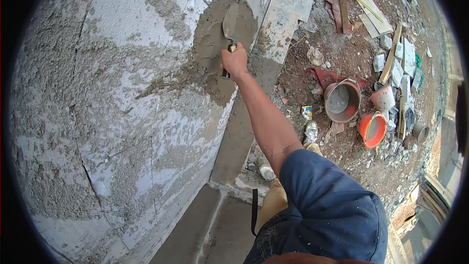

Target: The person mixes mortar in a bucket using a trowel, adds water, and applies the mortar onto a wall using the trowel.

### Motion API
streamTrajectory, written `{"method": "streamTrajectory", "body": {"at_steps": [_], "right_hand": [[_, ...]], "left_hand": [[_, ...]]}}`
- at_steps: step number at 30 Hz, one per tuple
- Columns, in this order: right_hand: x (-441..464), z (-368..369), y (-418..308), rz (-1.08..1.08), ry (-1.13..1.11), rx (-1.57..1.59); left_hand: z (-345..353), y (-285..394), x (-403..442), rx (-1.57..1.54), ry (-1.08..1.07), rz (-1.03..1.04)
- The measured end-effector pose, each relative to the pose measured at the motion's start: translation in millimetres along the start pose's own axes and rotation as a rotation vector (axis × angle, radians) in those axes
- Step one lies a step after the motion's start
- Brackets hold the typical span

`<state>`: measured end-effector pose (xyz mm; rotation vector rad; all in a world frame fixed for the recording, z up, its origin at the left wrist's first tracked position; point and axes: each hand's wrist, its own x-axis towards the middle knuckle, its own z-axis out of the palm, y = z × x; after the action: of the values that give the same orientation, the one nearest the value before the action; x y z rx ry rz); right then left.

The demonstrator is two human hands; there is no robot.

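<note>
- Trowel (230, 21) at the upper middle of the view, blade pointing up the wall (112, 132), over a dark grey patch of wet mortar (201, 44); cannot tell whether the blade sits flush on it.
- Right hand (235, 62) curled round the trowel handle, fingers closed; forearm reaches up from a dark blue sleeve (332, 200).
- Left hand out of view; cannot tell how it is held.
- Mortar patch runs out to the wall's right-hand edge; blade and knuckles both near that edge. Leftward, the rough, partly white wall face spreads wide, with room for a sideways sweep.
- Grey ledge (229, 151) follows the foot of the wall, passing under the forearm; a pale, mortar-spotted board (288, 12) continues its line above.
- Shoes: one (266, 171) close by the ledge, the other (311, 132) farther out on reddish, stony ground (298, 76).
- Large bucket (346, 116) near the outer shoe, orange bucket (362, 126) just beyond; a strip of soil separates both from the ledge.
- Tighter to the right: rubble (396, 71), timber batten (391, 56) and a tipped pale bucket (384, 99) crowd together, well apart from the hand.
</note>
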<state>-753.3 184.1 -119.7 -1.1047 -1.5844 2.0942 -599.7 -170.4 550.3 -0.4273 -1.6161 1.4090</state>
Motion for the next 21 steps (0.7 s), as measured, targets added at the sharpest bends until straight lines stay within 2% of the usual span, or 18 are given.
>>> {"method": "streamTrajectory", "body": {"at_steps": [1,2,4,6,8,9,10,11,12,13,14,15,17,18,19,20,21], "right_hand": [[-2.1,2.2,2.7,0.216,-0.064,0.176],[-6.5,3.3,-1.5,0.239,-0.097,0.221],[-25.4,-2.5,-9.9,0.285,-0.163,0.303],[-55.4,-13.6,1.8,0.286,-0.245,0.248],[-88.9,-37.8,14.5,0.349,-0.319,0.184],[-94.5,-51.6,45.6,0.348,-0.363,0.109],[-106.8,-77.4,40.1,0.371,-0.361,-0.030],[-118.1,-108.6,34.1,0.355,-0.382,-0.103],[-124.0,-139.1,45.4,0.317,-0.344,-0.340],[-126.6,-176.1,76.3,0.185,-0.291,-0.514],[-127.1,-219.6,103.1,0.156,-0.275,-0.678],[-133.4,-265.2,93.8,0.260,-0.219,-0.852],[-146.3,-365.1,71.3,0.449,-0.204,-0.963],[-148.0,-426.8,98.9,0.475,-0.187,-1.051],[-162.5,-473.0,71.0,0.602,-0.150,-1.078],[-167.2,-541.3,118.7,0.335,-0.080,-1.311],[-213.6,-545.0,8.6,0.515,0.116,-1.058]], "left_hand": [[6.6,-7.7,-1.8,0.011,0.011,0.015],[8.2,-12.9,-2.0,0.023,0.025,0.026],[-1.8,-5.9,-3.9,0.033,-0.093,-0.046],[-6.2,-5.0,-7.2,-0.050,-0.224,-0.184],[-8.8,-0.1,-5.6,-0.068,-0.187,-0.153],[-7.7,6.4,-4.8,-0.078,-0.154,-0.168],[-7.0,12.1,-3.8,-0.084,-0.120,-0.188],[-8.9,12.2,-1.8,-0.084,-0.092,-0.194],[-12.5,7.1,1.6,-0.078,-0.067,-0.181],[-15.9,2.4,4.9,-0.071,-0.043,-0.161],[-24.5,8.7,14.6,-0.191,-0.004,-0.110],[-24.9,3.0,10.4,-0.109,-0.035,-0.128],[-12.9,-9.4,-3.0,0.046,-0.106,-0.158],[-6.1,-12.9,-7.0,-0.115,-0.104,-0.199],[-8.8,-13.3,-8.1,-0.081,-0.134,-0.206],[-12.2,-11.4,-7.6,-0.049,-0.164,-0.211],[-15.4,-9.8,-7.1,-0.017,-0.196,-0.217]]}}
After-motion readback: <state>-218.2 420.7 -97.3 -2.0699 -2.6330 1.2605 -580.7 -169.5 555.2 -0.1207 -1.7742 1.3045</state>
